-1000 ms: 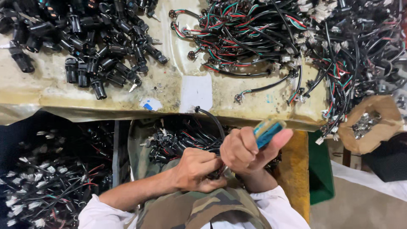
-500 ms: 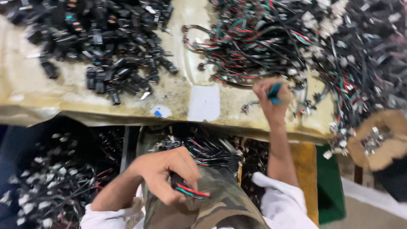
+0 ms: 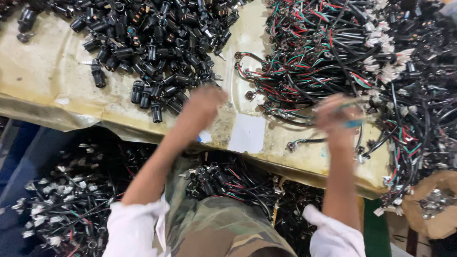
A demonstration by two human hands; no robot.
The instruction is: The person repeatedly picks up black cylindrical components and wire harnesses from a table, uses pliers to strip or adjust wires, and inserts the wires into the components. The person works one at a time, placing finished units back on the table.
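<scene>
My left hand (image 3: 202,107) is blurred and stretched out over the near edge of a heap of black cylindrical connectors (image 3: 157,52); its fingers are too smeared to read. My right hand (image 3: 338,119), also blurred, is closed on a small blue tool (image 3: 354,123). It sits at the near edge of a tangle of red, green and black wires with ring ends (image 3: 314,52). One loose wire (image 3: 304,142) lies just left of that hand. Both piles rest on a table covered with a yellowed sheet (image 3: 47,81).
A white paper patch (image 3: 247,133) is stuck near the table's front edge. Assembled wired connectors (image 3: 228,181) lie in my lap. More wired parts fill a bin at lower left (image 3: 62,200). A brown paper bag of metal bits (image 3: 433,204) stands at lower right.
My left hand has risen from my lap to the black connector heap. My right hand has drawn back slightly at the edge of the wire tangle, with the blue tool still in it.
</scene>
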